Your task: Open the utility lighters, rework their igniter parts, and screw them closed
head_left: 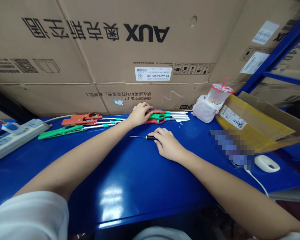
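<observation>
While the screwdriver (149, 137) is pinched in the right hand (168, 144), the lighters (158, 116) are touched by the left hand (138, 114). Whether any is gripped there cannot be told.

Blue table (140, 176): white glare, near left
Cardboard (110, 60): evenly lit, skewed toward edges
Phone (232, 148): pixelated patch, right

A black-handled screwdriver (151, 137), yellow at its collar, shows in the right hand (166, 142) against a blue counter (132, 176); left of the left hand (139, 114), red-orange and green long-stemmed tools (61, 132) carry teal bands. Beyond both hands I see brown cardboard (110, 58) printed in black and, to their right, a red-and-white cup lid (218, 88).
</observation>
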